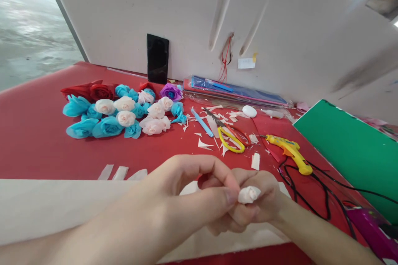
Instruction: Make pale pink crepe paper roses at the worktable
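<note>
A small white paper rose (248,194) is between my two hands, its rolled petals facing me. My left hand (192,194) pinches its left edge between thumb and forefinger. Behind it, my right hand (261,192) has its fingers curled round the base, which they hide. Both hands are above a cream paper sheet (56,203) on the red table. Beyond my left hand lie several cut cream paper strips (120,173). Finished paper flowers stand further back: blue ones (107,127), white ones (126,118), red ones (102,90) and a purple one (171,92).
Scissors (230,138) with yellow and orange handles lie among paper scraps beside a light blue pen-like stick (202,122). A yellow glue gun (289,151) with a black cord rests at right, near a green board (351,149). A dark phone (157,59) leans on the wall.
</note>
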`<control>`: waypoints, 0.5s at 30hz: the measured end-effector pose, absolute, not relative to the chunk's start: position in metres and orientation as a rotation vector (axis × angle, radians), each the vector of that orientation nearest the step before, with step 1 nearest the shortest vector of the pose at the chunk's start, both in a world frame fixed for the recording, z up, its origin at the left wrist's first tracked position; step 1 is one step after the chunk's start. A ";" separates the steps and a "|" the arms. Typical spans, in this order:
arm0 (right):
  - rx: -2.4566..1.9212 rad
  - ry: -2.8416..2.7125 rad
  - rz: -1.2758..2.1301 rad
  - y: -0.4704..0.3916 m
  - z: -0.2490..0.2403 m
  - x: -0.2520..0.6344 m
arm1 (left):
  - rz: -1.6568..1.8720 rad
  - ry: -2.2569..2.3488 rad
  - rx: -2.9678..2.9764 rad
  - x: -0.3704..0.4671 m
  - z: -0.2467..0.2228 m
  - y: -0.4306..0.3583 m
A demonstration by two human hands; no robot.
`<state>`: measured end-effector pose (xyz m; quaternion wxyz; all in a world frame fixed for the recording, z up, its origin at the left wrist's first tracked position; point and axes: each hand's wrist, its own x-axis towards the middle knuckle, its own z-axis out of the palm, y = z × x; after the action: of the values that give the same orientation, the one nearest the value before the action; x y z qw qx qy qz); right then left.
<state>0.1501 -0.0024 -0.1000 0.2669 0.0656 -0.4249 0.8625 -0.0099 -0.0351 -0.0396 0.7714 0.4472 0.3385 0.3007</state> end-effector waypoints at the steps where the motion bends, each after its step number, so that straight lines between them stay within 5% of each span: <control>1: 0.161 -1.148 2.330 -0.003 -0.100 0.151 | 0.654 0.760 0.998 -0.010 -0.040 -0.035; 15: 0.151 -1.173 2.356 -0.003 -0.096 0.151 | 0.645 0.684 0.829 -0.014 -0.042 -0.033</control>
<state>0.1510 -0.0025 -0.0959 0.2501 0.0554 -0.4308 0.8653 -0.0138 -0.0330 -0.0418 0.8100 0.3879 0.3200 0.3019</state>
